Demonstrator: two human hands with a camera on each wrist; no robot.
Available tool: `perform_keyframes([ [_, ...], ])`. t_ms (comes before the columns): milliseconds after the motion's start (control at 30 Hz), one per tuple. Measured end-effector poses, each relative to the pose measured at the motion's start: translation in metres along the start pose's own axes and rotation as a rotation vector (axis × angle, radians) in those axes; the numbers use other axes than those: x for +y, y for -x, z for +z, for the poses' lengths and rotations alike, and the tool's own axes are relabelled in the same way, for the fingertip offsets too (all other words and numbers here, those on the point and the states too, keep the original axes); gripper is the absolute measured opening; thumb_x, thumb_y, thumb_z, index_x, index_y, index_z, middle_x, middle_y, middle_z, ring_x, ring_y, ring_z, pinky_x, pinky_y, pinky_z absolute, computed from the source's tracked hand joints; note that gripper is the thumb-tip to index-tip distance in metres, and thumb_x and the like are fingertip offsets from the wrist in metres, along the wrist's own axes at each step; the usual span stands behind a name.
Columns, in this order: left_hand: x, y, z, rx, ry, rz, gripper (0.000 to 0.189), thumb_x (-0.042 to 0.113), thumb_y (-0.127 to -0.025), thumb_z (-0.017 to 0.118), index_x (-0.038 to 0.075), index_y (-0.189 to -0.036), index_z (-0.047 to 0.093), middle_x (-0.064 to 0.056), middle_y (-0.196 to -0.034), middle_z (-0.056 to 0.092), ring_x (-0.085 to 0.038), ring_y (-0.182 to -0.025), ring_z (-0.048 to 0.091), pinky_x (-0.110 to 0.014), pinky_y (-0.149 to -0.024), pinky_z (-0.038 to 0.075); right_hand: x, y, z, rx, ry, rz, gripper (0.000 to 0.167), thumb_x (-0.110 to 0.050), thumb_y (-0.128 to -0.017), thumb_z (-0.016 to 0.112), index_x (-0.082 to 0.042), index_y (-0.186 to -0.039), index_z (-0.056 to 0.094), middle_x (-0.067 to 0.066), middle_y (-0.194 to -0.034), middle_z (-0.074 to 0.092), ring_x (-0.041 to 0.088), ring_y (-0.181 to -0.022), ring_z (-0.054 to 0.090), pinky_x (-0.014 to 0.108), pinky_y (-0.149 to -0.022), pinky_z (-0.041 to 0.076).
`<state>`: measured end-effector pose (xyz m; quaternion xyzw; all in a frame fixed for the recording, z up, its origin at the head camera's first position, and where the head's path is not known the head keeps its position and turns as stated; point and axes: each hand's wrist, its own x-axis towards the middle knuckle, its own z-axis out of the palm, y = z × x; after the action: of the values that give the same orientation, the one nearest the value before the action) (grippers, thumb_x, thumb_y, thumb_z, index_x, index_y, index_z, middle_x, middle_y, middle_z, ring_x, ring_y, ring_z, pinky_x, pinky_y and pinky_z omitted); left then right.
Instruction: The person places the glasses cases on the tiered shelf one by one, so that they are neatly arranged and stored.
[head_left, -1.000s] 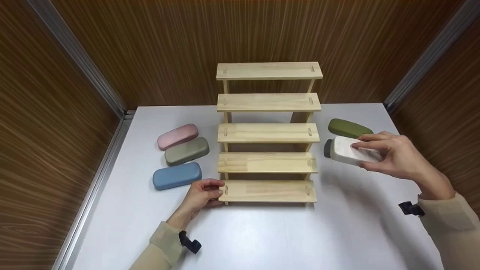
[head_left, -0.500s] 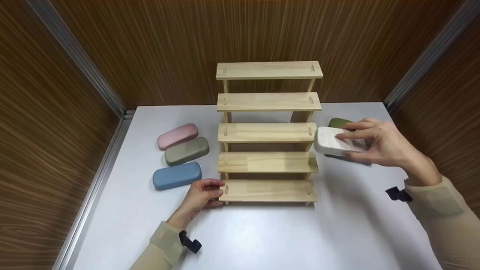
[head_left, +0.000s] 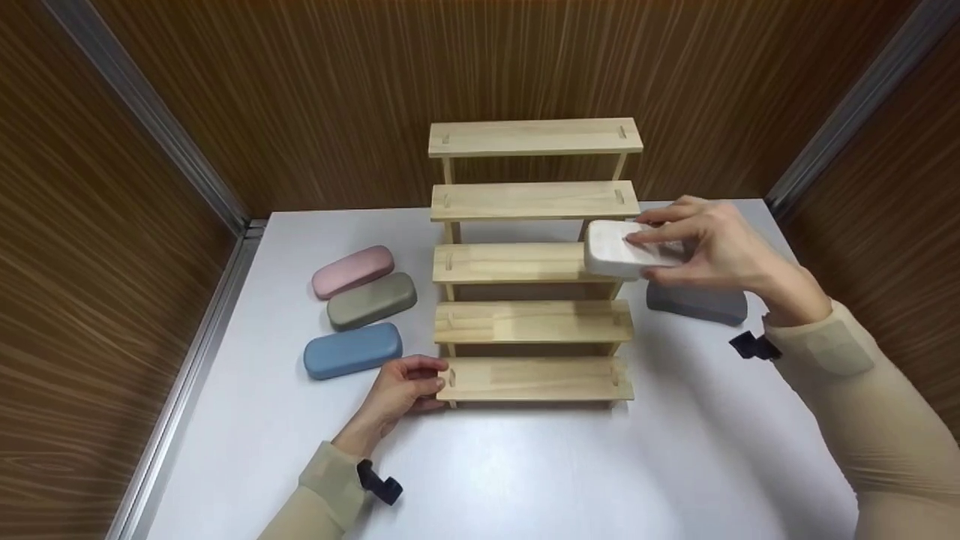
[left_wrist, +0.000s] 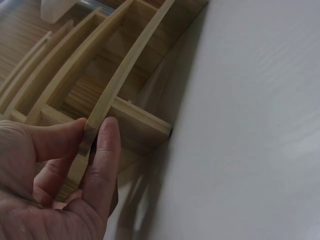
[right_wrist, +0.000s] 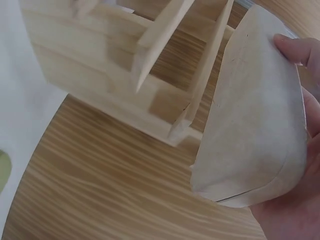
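My right hand (head_left: 712, 247) grips a white glasses case (head_left: 611, 244) by its right part, with fingers and thumb on opposite sides. In the head view the case overlaps the right end of the middle shelf; the right wrist view shows the case (right_wrist: 250, 110) off the table, beside the shelf boards. My left hand (head_left: 397, 390) pinches the left end of the lowest board of a five-step wooden display stand (head_left: 532, 379). The left wrist view has that board (left_wrist: 107, 95) between thumb and fingers. No glasses case is seen on the stand's boards.
To the left of the stand lie a pink case (head_left: 352, 271), a grey-green case (head_left: 373, 301) and a blue case (head_left: 352, 351). A dark grey case (head_left: 697, 301) lies on the right, partly under the right hand. Wood-grain walls (head_left: 525, 60) enclose the white table (head_left: 525, 465).
My right hand has carried the white case left and away from me, from above the dark grey case to the middle shelf's end. The green case is now covered. My left hand stays put.
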<state>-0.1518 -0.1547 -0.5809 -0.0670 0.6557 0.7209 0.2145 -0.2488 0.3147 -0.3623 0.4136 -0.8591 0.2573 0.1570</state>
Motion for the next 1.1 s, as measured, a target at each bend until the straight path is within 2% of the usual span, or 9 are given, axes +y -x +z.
perform_keyframes([
  [300,0.002,0.003,-0.002,-0.023,-0.006,0.012,0.031,-0.004,-0.098,0.077,-0.005,-0.129,0.075,-0.004,-0.105,0.076,-0.016,-0.093,0.078,-0.034,-0.081,0.072,-0.007,-0.03,-0.003,-0.006,-0.023,0.043,0.044,-0.005,-0.074,0.095,-0.013,-0.117,0.09,0.02,-0.126,0.085,0.04,-0.11,0.077,0.004,-0.089,0.042],
  [500,0.002,0.003,-0.003,-0.011,-0.031,-0.001,0.03,-0.003,-0.099,0.077,-0.004,-0.129,0.076,-0.004,-0.107,0.077,-0.015,-0.091,0.079,-0.032,-0.079,0.072,-0.013,-0.051,-0.01,-0.025,-0.008,0.061,0.042,-0.007,-0.075,0.095,-0.014,-0.116,0.09,0.018,-0.128,0.084,0.04,-0.115,0.078,0.006,-0.089,0.041],
  [600,0.002,0.003,-0.001,-0.009,-0.031,-0.001,0.03,-0.003,-0.098,0.077,-0.004,-0.128,0.076,-0.003,-0.108,0.077,-0.013,-0.089,0.078,-0.032,-0.079,0.072,-0.013,-0.063,-0.015,-0.025,-0.009,0.055,0.041,-0.007,-0.075,0.095,-0.012,-0.115,0.09,0.019,-0.126,0.085,0.039,-0.113,0.078,0.004,-0.089,0.041],
  [767,0.002,0.004,0.0,-0.012,-0.018,-0.003,0.03,-0.005,-0.098,0.076,-0.005,-0.128,0.076,-0.003,-0.106,0.078,-0.014,-0.088,0.079,-0.033,-0.079,0.072,-0.012,-0.083,-0.019,-0.02,-0.007,0.02,0.039,-0.008,-0.076,0.094,-0.009,-0.114,0.09,0.021,-0.123,0.085,0.034,-0.105,0.076,0.003,-0.082,0.042],
  [967,0.002,0.005,-0.001,-0.019,-0.009,-0.011,0.03,-0.006,-0.097,0.077,-0.004,-0.127,0.076,-0.002,-0.104,0.077,-0.015,-0.089,0.08,-0.033,-0.079,0.072,-0.014,-0.108,-0.015,-0.015,-0.023,0.007,0.038,-0.009,-0.077,0.093,-0.011,-0.114,0.09,0.02,-0.123,0.085,0.037,-0.104,0.077,0.004,-0.083,0.042],
  [1100,0.001,0.005,-0.001,-0.026,-0.004,-0.009,0.03,-0.007,-0.097,0.077,-0.005,-0.126,0.076,-0.002,-0.103,0.077,-0.015,-0.089,0.08,-0.033,-0.079,0.072,-0.015,-0.121,-0.011,-0.025,-0.033,0.023,0.037,-0.011,-0.079,0.092,-0.012,-0.116,0.09,0.018,-0.124,0.085,0.034,-0.103,0.076,0.007,-0.08,0.043],
])
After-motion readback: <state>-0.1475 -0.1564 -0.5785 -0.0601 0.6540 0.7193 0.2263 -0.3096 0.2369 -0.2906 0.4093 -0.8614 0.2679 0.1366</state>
